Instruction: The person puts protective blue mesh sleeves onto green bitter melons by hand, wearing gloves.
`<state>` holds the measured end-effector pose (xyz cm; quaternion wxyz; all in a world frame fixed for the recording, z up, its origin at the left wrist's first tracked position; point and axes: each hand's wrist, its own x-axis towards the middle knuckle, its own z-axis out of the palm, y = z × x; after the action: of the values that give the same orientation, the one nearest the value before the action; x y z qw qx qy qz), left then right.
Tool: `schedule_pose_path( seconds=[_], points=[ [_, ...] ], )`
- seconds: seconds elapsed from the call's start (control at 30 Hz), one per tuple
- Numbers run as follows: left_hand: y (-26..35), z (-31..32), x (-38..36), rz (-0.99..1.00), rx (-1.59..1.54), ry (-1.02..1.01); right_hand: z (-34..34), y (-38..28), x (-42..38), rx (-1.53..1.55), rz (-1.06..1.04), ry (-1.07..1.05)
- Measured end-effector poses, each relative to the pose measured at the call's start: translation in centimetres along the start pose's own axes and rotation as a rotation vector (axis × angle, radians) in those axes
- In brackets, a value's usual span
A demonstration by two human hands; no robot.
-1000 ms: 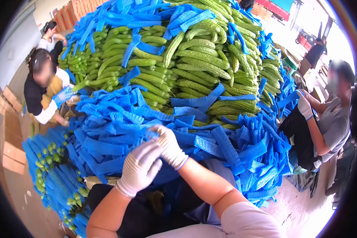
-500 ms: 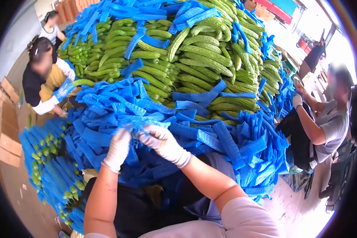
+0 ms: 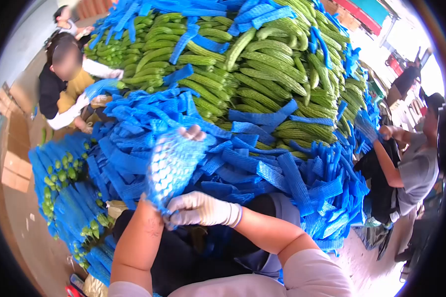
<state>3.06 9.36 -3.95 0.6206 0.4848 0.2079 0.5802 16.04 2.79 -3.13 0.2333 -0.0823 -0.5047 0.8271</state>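
A blue foam net sleeve (image 3: 169, 166) is drawn over my gloved left hand (image 3: 193, 132). Its stretched mesh shows the white glove beneath, and the fingertips poke out of the far end. My right hand (image 3: 203, 209), in a white glove, pinches the sleeve's lower edge near my left wrist. Loose blue net sleeves (image 3: 126, 161) lie heaped under and around both hands. Just beyond rises a big stack of long, bumpy green gourds (image 3: 270, 74) resembling bitter melons, with more sleeves scattered over it.
Gourds in blue nets (image 3: 67, 198) are piled at lower left. At left, a person (image 3: 59, 94) handles a netted gourd; another person (image 3: 67, 22) is behind. A person (image 3: 414, 163) at right has a blue net over one hand. Cardboard boxes (image 3: 16, 161) stand on the left floor.
My left hand has gone into the net sleeve, which both hands held bunched before. My right hand has pulled the sleeve's edge down toward my left wrist. The camera view has shifted slightly.
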Motion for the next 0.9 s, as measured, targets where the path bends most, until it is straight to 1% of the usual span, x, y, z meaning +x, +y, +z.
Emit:
schedule_pose_path(
  seconds=[0.03, 0.07, 0.1, 0.13, 0.17, 0.2, 0.23, 0.27, 0.3, 0.33, 0.37, 0.4, 0.43, 0.47, 0.5, 0.53, 0.57, 0.6, 0.63, 0.67, 0.7, 0.77, 0.8, 0.83, 0.87, 0.9],
  points=[
    [1.2, 0.2, 0.9, 0.079, 0.741, -0.071, 0.2, 0.2, 0.0, -0.04, 0.05, -0.023],
    [2.4, 0.3, 1.9, 0.212, 1.473, -0.082, 0.7, -0.4, -0.3, -0.411, -0.007, -0.038],
    [1.8, -0.6, 2.2, 0.228, 1.447, -0.108, 1.2, -1.6, -0.7, -0.787, -0.054, -0.053],
    [0.9, -1.6, 1.8, 0.125, 1.246, -0.001, 1.3, -2.5, -1.4, -1.183, 0.055, -0.015],
    [0.2, -1.9, 1.4, 0.059, 1.141, 0.043, 0.4, -5.0, -1.7, -1.359, 0.269, -0.109],
    [-0.6, -2.1, 1.1, -0.001, 1.035, 0.091, -2.6, -6.0, -3.1, -1.274, 0.06, -0.029],
    [-1.2, -2.1, 1.2, -0.079, 0.82, 0.061, -7.1, -6.7, -4.2, -1.133, -0.302, -0.008],
    [-1.6, -2.5, 1.0, -0.114, 0.712, 0.045, -11.9, -8.4, -5.6, -1.354, -0.354, 0.087],
    [-2.1, -2.9, 0.8, -0.15, 0.606, 0.034, -18.3, -8.3, -8.2, -1.358, -0.299, 0.287],
    [-2.5, -3.8, 0.0, -0.173, 0.799, 0.032, -20.4, -11.4, -10.8, -1.65, 0.225, 0.716],
    [-3.0, -4.7, -0.9, -0.199, 0.993, 0.03, -25.1, -12.0, -14.2, -1.799, 0.584, 0.988],
    [-2.2, -3.1, -1.0, -0.263, 0.926, 0.074, -26.2, -13.0, -17.7, -1.755, 0.707, 1.28],
    [-1.3, -1.4, -1.0, -0.323, 0.856, 0.122, -28.9, -13.2, -21.7, -1.689, 1.031, 1.39],
    [-0.4, 0.3, -1.1, -0.38, 0.787, 0.174, -30.5, -13.3, -24.9, -1.636, 1.222, 1.451],
    [-0.3, 0.4, -1.0, -0.438, 0.721, 0.177, -31.8, -13.3, -27.9, -1.398, 1.463, 1.512],
    [-0.2, 0.5, -0.9, -0.496, 0.655, 0.184, -32.8, -11.8, -30.5, -1.505, 1.421, 1.585],
    [-0.1, 0.6, -0.7, -0.554, 0.592, 0.193, -32.8, -10.9, -31.1, -1.613, 1.377, 1.658],
    [0.1, 1.1, -0.5, -0.596, 0.642, 0.167, -33.4, -10.8, -31.4, -1.613, 1.377, 1.652],
    [0.4, 1.9, -0.4, -0.643, 0.69, 0.14, -31.8, -11.7, -30.3, -1.605, 1.454, 1.56],
    [0.3, 2.2, 0.0, -0.736, 0.562, 0.234, -30.8, -11.9, -29.9, -1.589, 1.532, 1.466],
    [0.2, 2.4, 0.3, -0.818, 0.434, 0.342, -31.0, -11.2, -30.2, -1.582, 1.542, 1.461],
    [-1.6, 0.4, -0.6, -0.499, 0.62, -0.031, -31.9, -9.9, -30.7, -1.749, 1.555, 1.357],
    [-2.0, 0.2, -0.7, -0.5, 0.575, -0.031, -31.7, -9.4, -31.2, -1.803, 1.47, 1.347],
    [-1.8, 0.7, -0.6, -0.495, 0.572, -0.033, -31.7, -8.8, -31.4, -1.807, 1.47, 1.352],
    [-1.5, 1.4, -0.4, -0.555, 0.508, 0.019, -31.6, -8.4, -31.2, -1.668, 1.455, 1.428],
    [-1.6, 1.4, -1.0, -0.5, 0.542, -0.032, -31.3, -8.0, -31.2, -1.529, 1.433, 1.499]
  ],
)
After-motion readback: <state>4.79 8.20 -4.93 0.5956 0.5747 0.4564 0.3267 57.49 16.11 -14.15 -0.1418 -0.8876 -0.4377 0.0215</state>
